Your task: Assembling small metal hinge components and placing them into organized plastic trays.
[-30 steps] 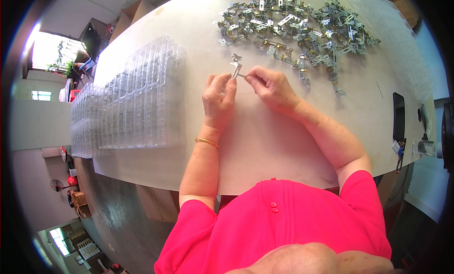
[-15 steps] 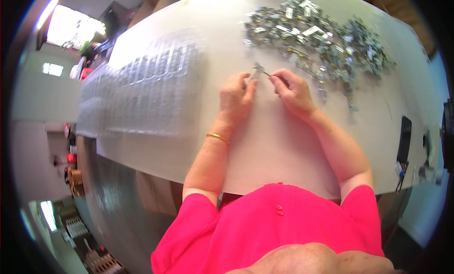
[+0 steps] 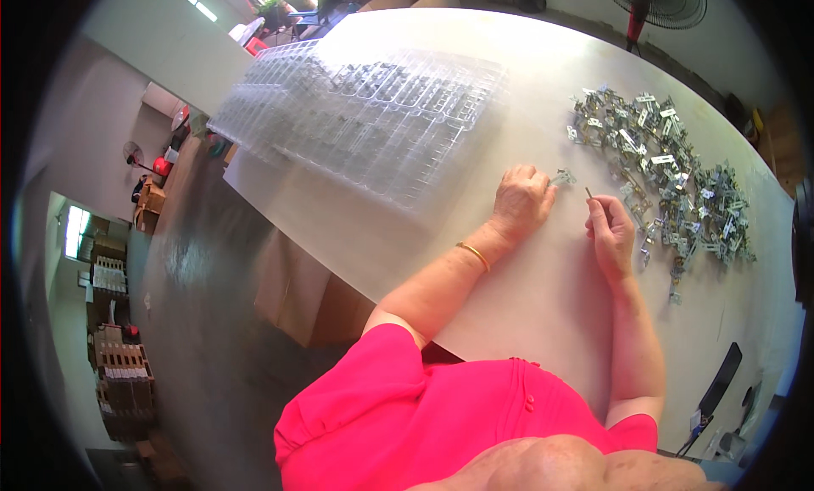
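My left hand [image 3: 522,201], with a gold bangle on its wrist, is closed on a small silvery metal bracket [image 3: 563,177] that sticks out past the fingertips. To its right, my right hand [image 3: 612,237] pinches a thin, dark rod-like piece [image 3: 588,192] between thumb and forefinger. A small gap separates the rod-like piece from the bracket. Just beyond the right hand, a loose heap of similar metal brackets [image 3: 661,159] spreads over the pale table [image 3: 509,296], some with brassy parts.
Clear plastic trays [image 3: 373,143] with many compartments lie at the left of the table, some holding metal pieces. A black phone-like object [image 3: 721,379] lies near the right edge. A fan [image 3: 651,3] stands beyond the table; cardboard boxes [image 3: 297,292] sit below its left edge.
The whole view has swung left, so hands and heap appear farther right. The rod-like piece, formerly close against the bracket, now stands apart from it and points more upright.
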Demonstrator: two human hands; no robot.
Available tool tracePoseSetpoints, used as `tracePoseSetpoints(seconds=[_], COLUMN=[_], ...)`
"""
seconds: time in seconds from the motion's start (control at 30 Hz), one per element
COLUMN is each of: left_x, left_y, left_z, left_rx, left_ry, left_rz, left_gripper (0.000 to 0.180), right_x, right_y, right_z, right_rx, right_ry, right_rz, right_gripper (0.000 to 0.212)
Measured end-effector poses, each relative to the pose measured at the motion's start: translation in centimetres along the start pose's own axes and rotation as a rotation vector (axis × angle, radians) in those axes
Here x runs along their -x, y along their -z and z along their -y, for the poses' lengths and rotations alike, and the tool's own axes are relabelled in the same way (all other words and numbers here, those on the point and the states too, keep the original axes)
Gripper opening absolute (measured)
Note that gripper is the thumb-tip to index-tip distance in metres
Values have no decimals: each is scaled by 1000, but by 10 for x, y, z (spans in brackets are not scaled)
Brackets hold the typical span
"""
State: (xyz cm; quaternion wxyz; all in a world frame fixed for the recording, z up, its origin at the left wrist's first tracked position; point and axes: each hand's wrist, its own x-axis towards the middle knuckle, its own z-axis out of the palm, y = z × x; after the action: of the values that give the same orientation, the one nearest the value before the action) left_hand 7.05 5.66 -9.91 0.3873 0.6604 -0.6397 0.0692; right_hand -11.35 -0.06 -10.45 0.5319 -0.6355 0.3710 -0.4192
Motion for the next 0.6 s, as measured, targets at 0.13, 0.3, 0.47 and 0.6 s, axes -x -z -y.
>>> tracePoseSetpoints(seconds=[0.13, 0.3, 0.47, 0.6], left_x=[-8, -31, -67, -103], left_y=[18, 76, 126, 166], left_z=[-16, -39, 18, 97], left_rx=[122, 437, 264, 131], left_ry=[79, 149, 144, 359], left_rz=[-21, -18, -110, -143], left_gripper=[14, 10, 13, 20], right_x=[-1, 0, -2, -1], right_y=[3, 4, 6, 6], right_z=[6, 7, 4, 6], right_rx=[-61, -113, -120, -120], right_ry=[-58, -94, -73, -53], right_rz=[9, -5, -5, 8], right_gripper=[13, 13, 13, 12])
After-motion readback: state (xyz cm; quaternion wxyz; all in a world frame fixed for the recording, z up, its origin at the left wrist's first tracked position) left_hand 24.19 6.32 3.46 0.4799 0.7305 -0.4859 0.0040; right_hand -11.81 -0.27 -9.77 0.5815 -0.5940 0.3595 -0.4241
